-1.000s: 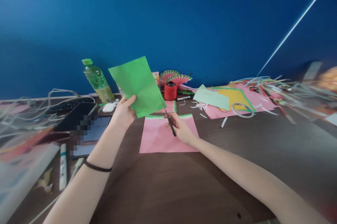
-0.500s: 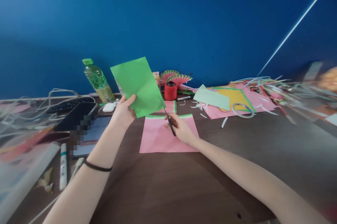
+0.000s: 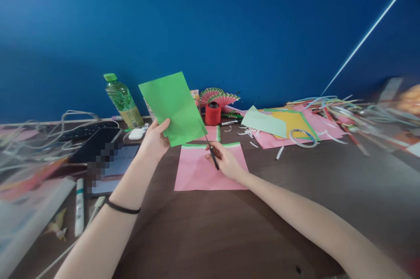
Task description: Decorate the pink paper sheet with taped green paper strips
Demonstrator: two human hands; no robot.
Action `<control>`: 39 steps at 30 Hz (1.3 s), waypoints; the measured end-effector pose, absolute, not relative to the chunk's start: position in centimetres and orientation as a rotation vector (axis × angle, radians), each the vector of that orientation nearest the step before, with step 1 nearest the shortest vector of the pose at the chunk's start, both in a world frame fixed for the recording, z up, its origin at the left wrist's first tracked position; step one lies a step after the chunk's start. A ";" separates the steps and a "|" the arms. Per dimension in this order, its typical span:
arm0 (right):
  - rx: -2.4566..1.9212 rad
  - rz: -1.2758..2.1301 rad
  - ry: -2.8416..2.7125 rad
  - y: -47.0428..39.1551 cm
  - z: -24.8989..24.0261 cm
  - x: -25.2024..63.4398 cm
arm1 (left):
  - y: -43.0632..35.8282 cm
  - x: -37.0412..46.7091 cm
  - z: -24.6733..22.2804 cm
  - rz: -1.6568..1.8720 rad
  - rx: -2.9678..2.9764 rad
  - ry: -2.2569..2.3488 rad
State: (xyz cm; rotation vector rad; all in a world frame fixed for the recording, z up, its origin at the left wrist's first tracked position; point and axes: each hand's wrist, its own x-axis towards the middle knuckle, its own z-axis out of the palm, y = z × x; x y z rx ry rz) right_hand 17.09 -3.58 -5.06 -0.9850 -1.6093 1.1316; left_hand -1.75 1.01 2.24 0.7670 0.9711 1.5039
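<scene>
A green sheet of paper (image 3: 173,106) is raised above the table, its lower left edge pinched in my left hand (image 3: 156,140). My right hand (image 3: 225,159) is closed on dark scissors (image 3: 212,155), whose blades point up and left and meet the sheet's lower right edge. Whether the blades are parted is too small to tell. Beneath my right hand, a pink sheet with a green and white top border (image 3: 193,174) lies flat on the dark table (image 3: 203,231).
A green-capped bottle (image 3: 123,103) leans at the back left, near a white earbud case (image 3: 136,134). Behind the sheets stand a red spool (image 3: 212,115) and folded pink fans (image 3: 225,99). Coloured papers (image 3: 292,123) and paper strips lie to the right; cables, phone and marker (image 3: 79,209) are left.
</scene>
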 end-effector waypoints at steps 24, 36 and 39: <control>-0.932 1.199 -1.610 -3.0 -6.1 17.1 | 1.1 -1.7 2.0 1.502 0.845 0.956; -0.919 1.221 -1.584 -2.9 -6.1 17.1 | 0.8 -1.2 2.0 1.536 0.831 0.989; -0.899 1.236 -1.573 -2.9 -6.2 17.0 | 0.8 -0.9 2.0 1.556 0.848 0.973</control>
